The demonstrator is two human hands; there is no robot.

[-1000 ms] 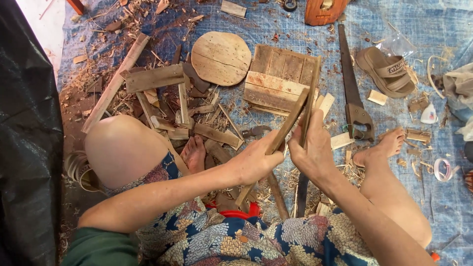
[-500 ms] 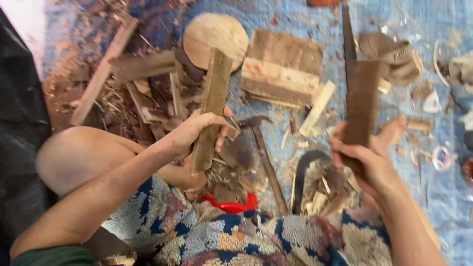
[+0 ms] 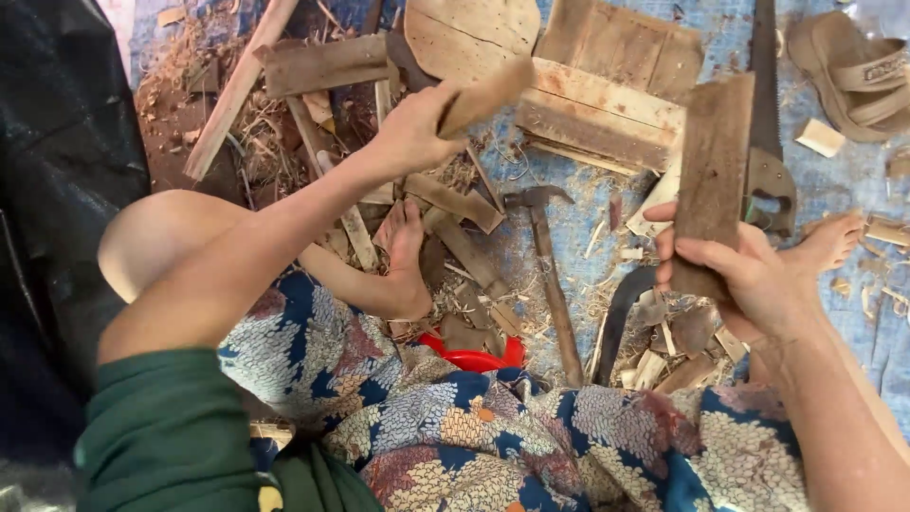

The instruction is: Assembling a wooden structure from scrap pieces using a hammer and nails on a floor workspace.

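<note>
My left hand grips a short wooden piece, held out over the scrap pile at upper centre, pointing up and to the right. My right hand holds a flat brown board upright at the right, fingers wrapped round its lower end. A hammer with a wooden handle lies on the blue tarp between my hands. Beside it lies a dark curved blade. A hand saw lies just behind the board.
A round wooden disc and a slatted wooden panel lie at the top. Scrap wood strips and shavings cover the left. A sandal sits top right. My bare feet rest among offcuts; black sheeting lies left.
My hands have split apart, each taking one wooden piece. My left hand has since reached forward and up with its piece; my right keeps its board upright at the right.
</note>
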